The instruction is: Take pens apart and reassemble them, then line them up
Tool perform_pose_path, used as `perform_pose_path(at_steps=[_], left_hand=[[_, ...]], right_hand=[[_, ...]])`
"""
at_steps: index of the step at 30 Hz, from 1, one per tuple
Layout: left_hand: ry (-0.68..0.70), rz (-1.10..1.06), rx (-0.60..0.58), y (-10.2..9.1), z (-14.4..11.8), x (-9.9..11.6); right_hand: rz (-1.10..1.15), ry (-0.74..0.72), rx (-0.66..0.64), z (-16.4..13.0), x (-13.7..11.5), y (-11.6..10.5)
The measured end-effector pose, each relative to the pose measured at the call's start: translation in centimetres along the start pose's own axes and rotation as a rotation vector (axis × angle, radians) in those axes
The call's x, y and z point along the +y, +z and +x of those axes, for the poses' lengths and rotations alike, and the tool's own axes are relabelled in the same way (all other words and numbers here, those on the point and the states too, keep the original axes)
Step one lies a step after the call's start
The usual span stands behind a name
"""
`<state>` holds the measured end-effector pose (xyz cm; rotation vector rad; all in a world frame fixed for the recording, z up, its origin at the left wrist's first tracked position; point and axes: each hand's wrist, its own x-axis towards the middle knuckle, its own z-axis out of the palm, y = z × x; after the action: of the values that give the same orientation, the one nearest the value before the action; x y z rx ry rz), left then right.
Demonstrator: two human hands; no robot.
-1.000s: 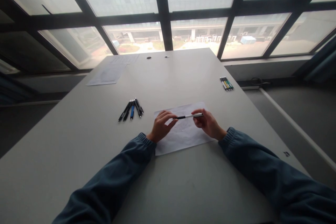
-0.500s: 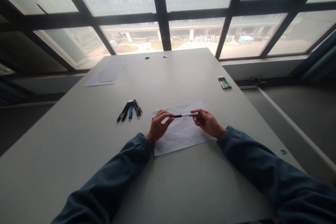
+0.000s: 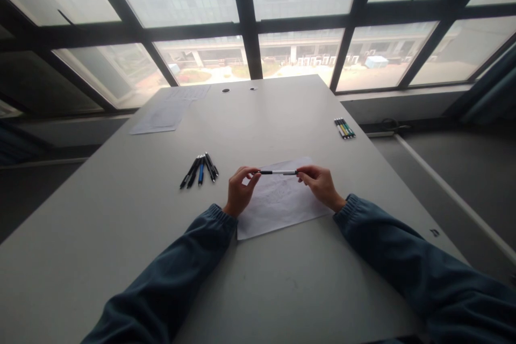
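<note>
Since a moment ago both hands have lifted a little and drawn the pen level; it now runs straight across between them, where before it sloped down toward the left hand. The left hand pinches the dark end between thumb and fingertips, and the right hand pinches the pale end the same way, so the pen spans the gap with its middle bare. It hangs just above the sheet of paper that lies on the grey table, over the sheet's far edge. Faint pencil marks show on the sheet, too dim to read. To the left, well apart from the hands, lies a fan of dark pens, one of them blue. Near the table's right edge sits a small row of coloured pens. Loose papers rest at the far left corner.
</note>
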<state>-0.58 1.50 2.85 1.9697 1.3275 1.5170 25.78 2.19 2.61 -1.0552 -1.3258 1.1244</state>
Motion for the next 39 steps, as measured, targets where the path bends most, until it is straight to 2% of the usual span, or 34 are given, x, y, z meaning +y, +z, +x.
perform_pose_path(at_steps=[4,10,14,21,25,29,34,39], left_hand=[[0.003,-0.011,-0.005,0.1,0.0,0.1],[0.007,-0.001,-0.018,0.1,0.1,0.4],[0.017,-0.009,-0.036,0.2,0.2,0.5],[0.010,-0.010,-0.061,0.2,0.3,0.4],[-0.047,-0.002,-0.017,0.1,0.4,0.2],[-0.123,0.006,0.072,0.1,0.5,0.1],[-0.145,0.008,0.033,0.1,0.3,-0.4],[-0.146,0.025,0.018,0.1,0.3,-0.3]], right_hand=[[-0.206,-0.082,-0.008,-0.1,0.4,-0.2],[-0.581,-0.344,-0.084,-0.1,0.0,-0.9],[-0.752,-0.386,-0.132,-0.1,-0.3,-1.3],[-0.829,-0.455,-0.201,0.0,-0.3,-2.0],[-0.856,-0.515,-0.151,0.7,-0.3,-3.0],[-0.958,-0.421,0.056,2.3,0.2,-5.5],[-1.102,-0.141,0.324,4.5,1.0,-9.7],[-1.150,0.156,0.421,5.7,1.7,-12.5]])
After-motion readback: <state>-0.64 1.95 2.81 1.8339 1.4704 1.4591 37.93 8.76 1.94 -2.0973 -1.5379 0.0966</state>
